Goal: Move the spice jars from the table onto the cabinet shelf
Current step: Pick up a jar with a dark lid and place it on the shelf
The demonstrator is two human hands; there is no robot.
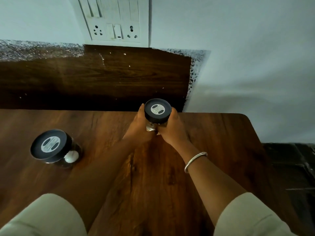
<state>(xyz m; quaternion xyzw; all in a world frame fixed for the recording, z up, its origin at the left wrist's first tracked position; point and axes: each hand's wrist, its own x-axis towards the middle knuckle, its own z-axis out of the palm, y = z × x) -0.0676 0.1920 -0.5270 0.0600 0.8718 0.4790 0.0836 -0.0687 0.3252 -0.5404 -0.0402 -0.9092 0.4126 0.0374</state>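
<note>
Black-top spice jar (pixel 157 110) is near the far edge of the table (pixel 221 150), btw both hands. L hand (pixel 139 127) & R hand (pixel 172 129) curl fingers round its sides. Can't tell if it touches the table. 2nd jar (pixel 51 145) stands well apart on the left. Silver bangle (pixel 194 161) on R wrist.

Pale wall (pixel 238 48) with switchboard (pixel 115 21), dark wood panel (pixel 102 79) behind table (pixel 153 167).
</note>
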